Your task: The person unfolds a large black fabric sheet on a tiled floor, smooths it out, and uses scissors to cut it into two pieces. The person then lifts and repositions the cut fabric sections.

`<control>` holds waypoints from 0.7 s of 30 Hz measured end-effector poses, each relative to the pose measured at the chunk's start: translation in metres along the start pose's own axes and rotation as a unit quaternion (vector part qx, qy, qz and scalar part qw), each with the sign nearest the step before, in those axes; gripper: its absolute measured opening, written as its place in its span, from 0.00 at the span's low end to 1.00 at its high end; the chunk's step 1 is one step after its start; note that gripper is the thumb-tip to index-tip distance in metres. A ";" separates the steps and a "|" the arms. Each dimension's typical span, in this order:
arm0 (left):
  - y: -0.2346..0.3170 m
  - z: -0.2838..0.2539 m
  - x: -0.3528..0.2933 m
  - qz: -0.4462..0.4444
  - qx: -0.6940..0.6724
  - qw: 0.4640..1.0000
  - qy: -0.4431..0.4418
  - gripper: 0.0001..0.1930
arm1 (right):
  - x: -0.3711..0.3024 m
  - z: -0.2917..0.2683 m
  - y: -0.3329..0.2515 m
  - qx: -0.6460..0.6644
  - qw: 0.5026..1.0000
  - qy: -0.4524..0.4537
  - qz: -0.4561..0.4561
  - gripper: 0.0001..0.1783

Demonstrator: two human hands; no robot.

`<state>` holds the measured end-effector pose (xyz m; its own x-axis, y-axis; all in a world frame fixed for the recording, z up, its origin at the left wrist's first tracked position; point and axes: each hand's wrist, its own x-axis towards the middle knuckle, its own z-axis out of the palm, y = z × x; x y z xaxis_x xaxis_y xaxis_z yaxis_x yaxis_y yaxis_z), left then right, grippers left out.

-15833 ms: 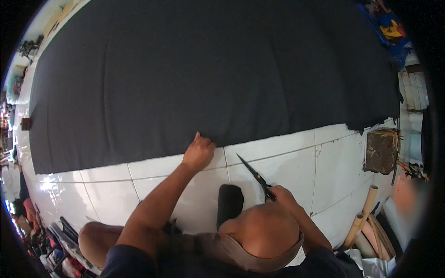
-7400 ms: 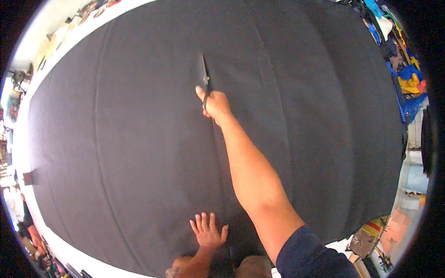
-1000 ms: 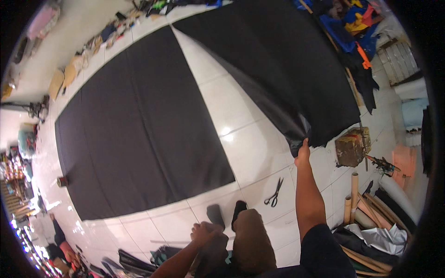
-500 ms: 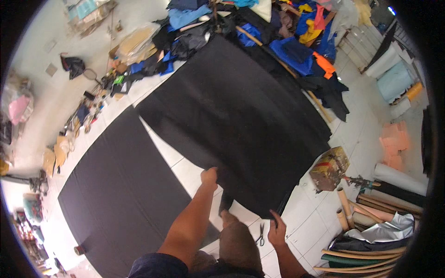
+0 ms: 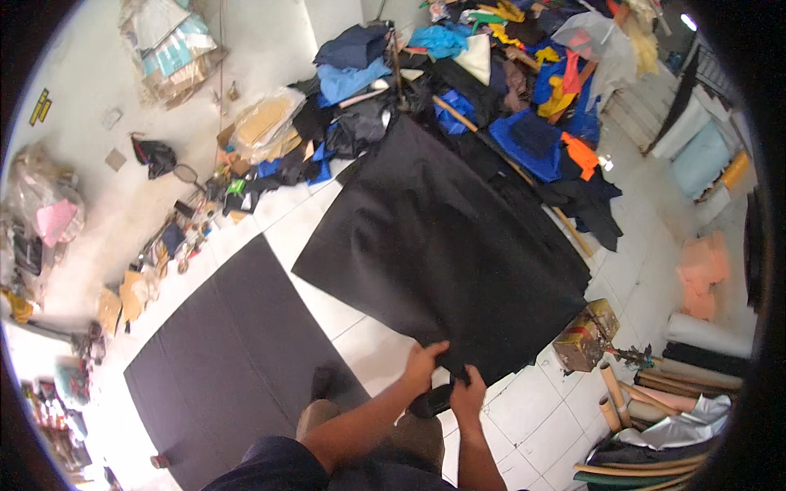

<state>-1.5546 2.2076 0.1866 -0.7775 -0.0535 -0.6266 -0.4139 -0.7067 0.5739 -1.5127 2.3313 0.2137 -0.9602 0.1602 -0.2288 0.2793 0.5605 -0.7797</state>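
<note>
A large black fabric sheet (image 5: 458,262) spreads over the middle of the floor, lying on other black cloth. At its near edge my left hand (image 5: 422,367) is closed on the fabric, lifting it a little and making soft folds. Close beside it on the right, my right hand (image 5: 468,394) also pinches the near edge, with dark cloth hanging around the fingers. To the left, a second, dark grey fabric sheet (image 5: 237,352) lies flat, apart from the black one, with white tiles showing between them. My bent knees are under my arms.
Heaped coloured fabric scraps (image 5: 524,123) and a long wooden stick (image 5: 512,164) border the far side. A worn box (image 5: 587,335) stands at the sheet's right corner. Fabric rolls (image 5: 655,466) lie lower right. A small roll (image 5: 160,461) rests at the grey sheet's near left edge.
My left hand has moved right, close to my right hand, pulling the black sheet's left side rightward. The gap to the grey sheet is wider. The scissors on the floor are no longer visible.
</note>
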 end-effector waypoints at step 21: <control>0.294 -0.398 0.032 0.048 0.037 0.995 0.075 0.13 | -0.390 0.089 -0.078 -0.232 0.965 0.123 0.011 0.10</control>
<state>-1.5126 1.7169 0.1257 -0.7381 -0.2273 -0.6352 -0.3788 -0.6395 0.6690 -1.1598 2.1525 0.3115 -0.9419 0.3316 -0.0530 0.3224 0.8490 -0.4187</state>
